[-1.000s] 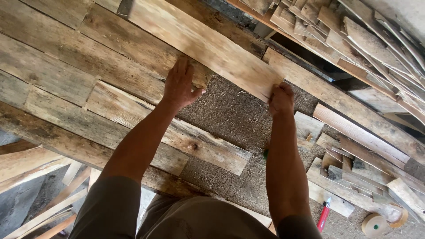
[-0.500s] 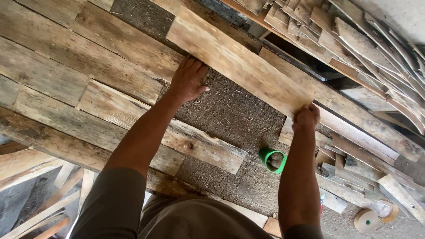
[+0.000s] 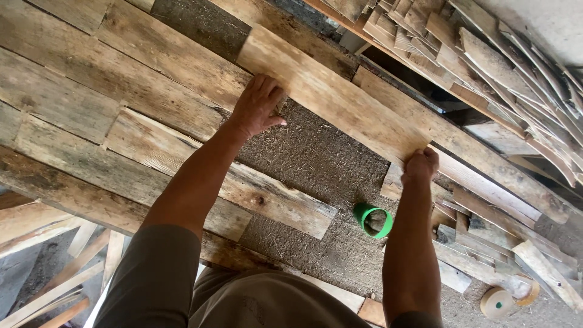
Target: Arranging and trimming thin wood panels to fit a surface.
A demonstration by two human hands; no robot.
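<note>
Here, two hands (image 3: 258,109) (image 3: 421,165) on one pale plank (image 3: 331,97), one green ring (image 3: 373,219) nearby

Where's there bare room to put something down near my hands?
Bare strawy board shows between the left hand, the pale plank and the green tape roll. Right of the right hand, the wood offcuts are crowded.

Open ground: bare straw-flecked earth patch (image 3: 316,158) between my hands gives passing room.
Obstacle: green tape roll (image 3: 372,219) lies near my right hand (image 3: 420,165).
Right side: heaped wood offcuts (image 3: 486,54) block reach.
Left: laid weathered planks (image 3: 91,103), flat.
</note>
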